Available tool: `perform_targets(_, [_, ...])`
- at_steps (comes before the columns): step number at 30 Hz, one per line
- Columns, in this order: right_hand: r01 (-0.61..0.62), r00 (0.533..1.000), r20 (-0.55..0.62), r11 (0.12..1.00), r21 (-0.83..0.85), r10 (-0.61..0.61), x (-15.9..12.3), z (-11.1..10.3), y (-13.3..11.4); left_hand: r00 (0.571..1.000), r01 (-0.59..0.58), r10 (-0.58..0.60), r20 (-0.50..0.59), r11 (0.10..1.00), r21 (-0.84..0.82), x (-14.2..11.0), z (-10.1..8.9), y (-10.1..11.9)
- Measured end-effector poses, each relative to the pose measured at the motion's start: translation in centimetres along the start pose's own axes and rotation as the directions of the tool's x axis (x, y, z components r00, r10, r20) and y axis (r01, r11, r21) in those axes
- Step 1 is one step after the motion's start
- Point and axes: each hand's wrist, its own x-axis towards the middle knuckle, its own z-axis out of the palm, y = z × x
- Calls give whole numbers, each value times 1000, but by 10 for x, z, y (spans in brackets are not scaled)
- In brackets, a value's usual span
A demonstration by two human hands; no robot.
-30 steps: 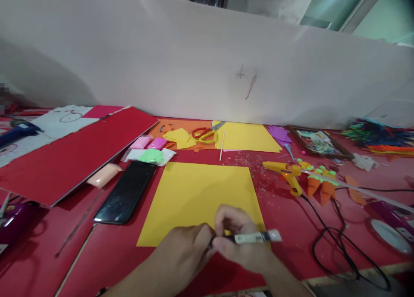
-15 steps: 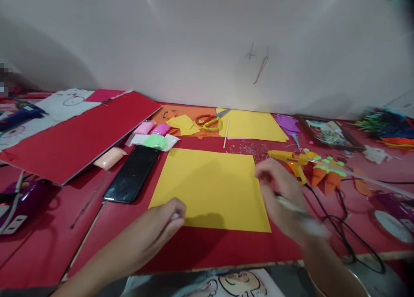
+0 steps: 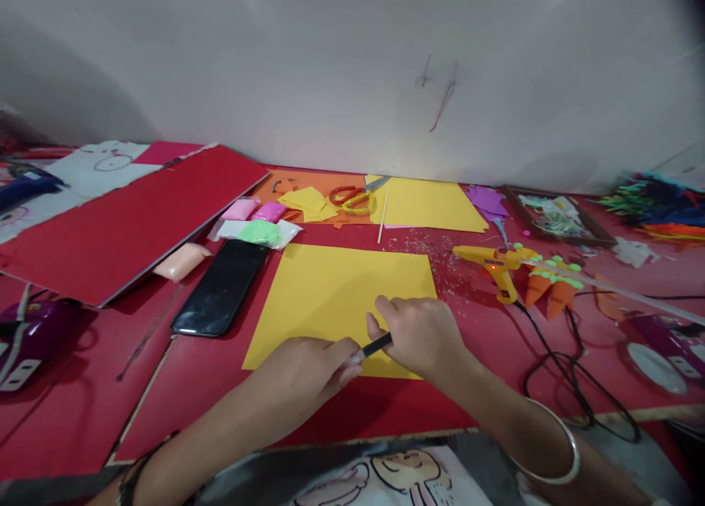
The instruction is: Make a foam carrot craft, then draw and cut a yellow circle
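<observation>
Above the near part of a yellow sheet [image 3: 335,289], both hands meet at a slim black pen [image 3: 377,344] with a pale end. My left hand [image 3: 313,366] pinches the pale end between thumb and fingers. Closed around the black part is my right hand [image 3: 427,337], its fingers hiding the rest of the pen. The pen lies at a slant, rising to the right. The yellow sheet lies flat on the red table [image 3: 341,414].
Left of the sheet lie a black phone [image 3: 220,289], clay packets [image 3: 261,233] and a slanted red board [image 3: 137,219]. Scissors [image 3: 352,197] lie behind it. On the right are a yellow glue gun [image 3: 499,267] with a lit light, its black cable [image 3: 543,344] and orange paper carrots [image 3: 554,286].
Both hands have come together over the sheet's near part. My right hand moved left and down from the sheet's right edge with the pen, and my left hand now grips its pale end.
</observation>
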Motion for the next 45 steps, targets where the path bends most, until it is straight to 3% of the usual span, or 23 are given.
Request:
perform_targets(4, [13,996,91,1000,-3,-12,3,7,-5,998,65,-65,-4,992,110,2,9,4])
perform_targets(7, [69,991,113,996,55,-75,7,12,-7,994,106,-106,2,990,91,2,11,4])
perform_targets(10, [96,991,88,993,73,-102,10,14,-9,990,144,-142,20,983,-116,3,9,1])
perform_targets(14, [163,984,56,985,61,-166,17,15,-7,988,155,-143,59,887,-435,6,6,1])
perform_targets(18, [305,949,-86,952,10,-303,28,11,5,995,101,-91,46,824,-557,5,-4,6])
perform_targets(20, [341,920,-204,940,-4,-335,33,7,15,999,28,1,54,844,-535,2,-15,1])
perform_targets(22, [299,914,-301,953,43,-273,34,3,25,979,-85,154,132,904,-418,-2,-25,-16])
perform_targets(24, [213,933,-333,956,201,-138,30,3,34,996,-91,94,9,980,-175,-6,-30,-42])
perform_targets(25, [171,949,-308,932,321,-68,26,5,37,997,-42,39,-70,998,-40,-8,-29,-57])
perform_targets(27, [47,988,-150,829,558,45,17,12,39,988,37,-13,-151,987,155,-10,-22,-85])
perform_targets(29, [-69,992,-27,710,700,123,10,20,37,992,29,2,-129,970,241,-11,-9,-105])
perform_targets(31, [-115,986,20,598,793,164,8,28,34,992,-14,51,-116,953,303,-11,4,-114])
perform_targets(34, [-86,993,50,379,921,105,16,34,29,991,-24,68,-112,935,354,-10,16,-114])
perform_targets(37, [-58,998,57,178,982,11,34,37,24,991,-62,101,-89,927,369,-5,12,-108])
perform_targets(42, [-81,996,80,-29,996,-30,72,45,6,996,-72,86,-25,933,354,11,-10,-117])
perform_targets(45, [-84,996,83,-34,996,-23,95,58,-5,998,13,11,-64,935,353,19,-16,-132])
